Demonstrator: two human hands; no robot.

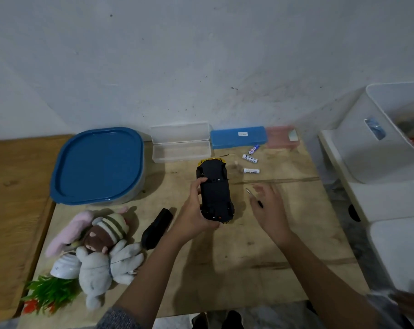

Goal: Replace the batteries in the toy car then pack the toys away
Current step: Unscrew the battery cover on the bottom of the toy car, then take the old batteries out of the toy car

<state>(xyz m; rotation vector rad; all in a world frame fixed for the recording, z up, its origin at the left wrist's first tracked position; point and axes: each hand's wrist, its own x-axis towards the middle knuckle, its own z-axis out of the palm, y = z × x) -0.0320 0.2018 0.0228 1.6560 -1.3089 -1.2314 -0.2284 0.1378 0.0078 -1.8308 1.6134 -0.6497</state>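
Lettering on batteries (251,171) blurred; left hand (192,217) grips car (216,194).

A pale wooden table (248,245) carries a blue-lidded container (98,165) at ten o'clock. An open clear case (181,151) lies at twelve, with a blue case (238,137) and a pink case (282,136) toward one. Three batteries (251,170) lie near one o'clock and a screwdriver (248,192) at two. A black handset (156,229), plush toys (99,238) and a tipped white plant pot (65,267) lie around eight.

At centre frame the left hand (191,217) grips the upturned toy car (215,193), the right hand (270,207) spread over a screwdriver (248,191) beside it, three batteries (251,171) above.
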